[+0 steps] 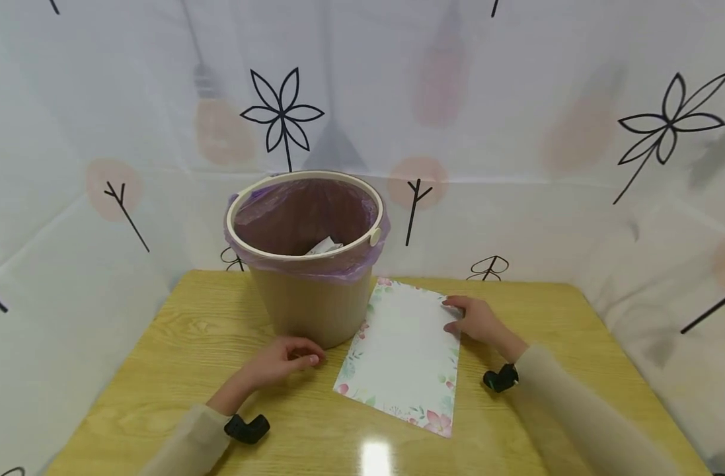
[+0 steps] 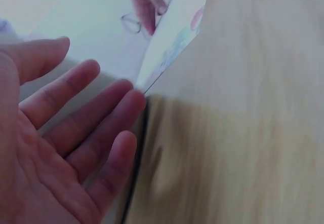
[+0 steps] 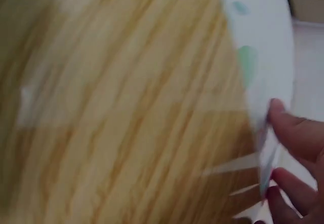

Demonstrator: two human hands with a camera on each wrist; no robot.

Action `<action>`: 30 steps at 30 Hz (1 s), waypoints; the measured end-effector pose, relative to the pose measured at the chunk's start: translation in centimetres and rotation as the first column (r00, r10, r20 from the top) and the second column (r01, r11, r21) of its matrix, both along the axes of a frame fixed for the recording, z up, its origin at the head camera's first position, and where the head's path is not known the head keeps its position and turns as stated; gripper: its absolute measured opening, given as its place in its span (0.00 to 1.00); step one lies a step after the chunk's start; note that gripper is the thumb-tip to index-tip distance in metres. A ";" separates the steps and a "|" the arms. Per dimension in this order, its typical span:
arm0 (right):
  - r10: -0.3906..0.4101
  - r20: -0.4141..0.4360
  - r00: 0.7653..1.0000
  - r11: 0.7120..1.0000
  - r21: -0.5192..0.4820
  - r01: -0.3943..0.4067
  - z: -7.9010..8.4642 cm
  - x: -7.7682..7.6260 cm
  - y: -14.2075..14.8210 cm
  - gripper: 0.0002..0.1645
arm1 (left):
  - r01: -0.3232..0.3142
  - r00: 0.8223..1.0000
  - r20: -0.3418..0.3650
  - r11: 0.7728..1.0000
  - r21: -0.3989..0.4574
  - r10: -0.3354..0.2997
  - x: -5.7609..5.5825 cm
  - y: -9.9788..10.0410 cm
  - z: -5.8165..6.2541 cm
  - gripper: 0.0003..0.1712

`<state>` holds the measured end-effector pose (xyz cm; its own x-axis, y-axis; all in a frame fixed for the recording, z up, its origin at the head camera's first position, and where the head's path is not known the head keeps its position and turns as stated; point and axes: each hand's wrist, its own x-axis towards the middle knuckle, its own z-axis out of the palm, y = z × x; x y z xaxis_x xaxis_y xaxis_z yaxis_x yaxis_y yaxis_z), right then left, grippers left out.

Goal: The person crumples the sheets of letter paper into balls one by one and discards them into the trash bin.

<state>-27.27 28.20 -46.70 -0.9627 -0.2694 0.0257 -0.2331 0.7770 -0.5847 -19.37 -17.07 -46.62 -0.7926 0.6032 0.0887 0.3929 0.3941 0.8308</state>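
Observation:
A white sheet of paper point(image 1: 405, 350) with a printed floral border lies at a slant over the wooden table, right of the bin. At its upper right edge, my right hand point(image 1: 478, 320) pinches it; in the right wrist view the thumb point(image 3: 289, 125) is on one face and the fingers are at the edge. My left hand point(image 1: 281, 362) holds nothing. Its fingers point(image 2: 83, 120) are relaxed and spread, just in front of the bin's base and left of the sheet.
A beige bin point(image 1: 320, 304) with a purple liner bag point(image 1: 338, 270) stands at the table's back left. Crumpled white paper point(image 1: 324, 246) shows inside it. Behind the wooden table point(image 1: 219, 317) hangs a patterned white cloth point(image 1: 505, 218).

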 end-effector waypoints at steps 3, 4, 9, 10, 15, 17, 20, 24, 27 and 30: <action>-0.017 -0.006 1.000 1.000 0.002 0.017 -0.1 1.0 -0.2 0.35 | 0.031 0.999 -0.029 1.000 -0.006 -0.031 0.2 1.1 -0.5 0.13; -0.023 -0.011 1.000 1.000 -0.001 0.022 -0.1 1.3 -0.2 0.35 | 0.045 0.998 -0.032 0.999 -0.004 -0.045 0.3 1.4 -0.6 0.13; -0.044 -0.035 0.998 0.999 -0.026 0.043 -0.3 2.1 -0.5 0.36 | 0.078 0.996 -0.029 0.996 -0.035 -0.079 0.6 2.5 -0.7 0.16; -0.049 -0.036 0.998 0.999 -0.026 0.048 -0.4 2.2 -0.5 0.36 | 0.077 0.997 -0.028 0.996 -0.048 -0.079 0.6 2.6 -0.7 0.17; -0.091 0.009 0.996 0.996 -0.008 0.092 -0.6 2.6 -0.5 0.37 | 0.078 0.997 -0.006 0.991 -0.109 -0.080 0.8 2.9 -0.2 0.18; -0.098 0.019 0.995 0.995 0.012 0.098 -0.5 2.7 -0.5 0.36 | 0.084 0.996 0.001 0.988 -0.129 -0.085 0.9 3.0 0.0 0.19; -0.102 0.017 0.995 0.994 0.038 0.101 -0.5 3.0 -0.5 0.35 | 0.088 0.996 -0.004 0.982 -0.166 -0.090 1.1 3.2 0.3 0.21; -0.122 0.022 0.992 0.991 0.052 0.121 -0.4 3.4 -0.9 0.36 | 0.084 0.995 -0.039 0.970 -0.227 -0.095 1.3 3.7 0.8 0.24; -0.150 0.021 0.988 0.987 0.064 0.149 -0.3 3.8 -1.1 0.36 | 0.073 0.992 -0.075 0.961 -0.268 -0.097 1.5 4.3 1.4 0.27; -0.180 0.017 0.983 0.981 0.075 0.178 -0.3 4.3 -1.4 0.37 | 0.059 0.993 -0.085 0.955 -0.290 -0.087 1.6 5.0 1.9 0.29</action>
<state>-23.00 26.84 -47.01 -0.9956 -0.0927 -0.0113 -0.0727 0.8455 -0.5289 -17.78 -12.10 -44.73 -0.7415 0.6705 -0.0231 0.5016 0.5769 0.6447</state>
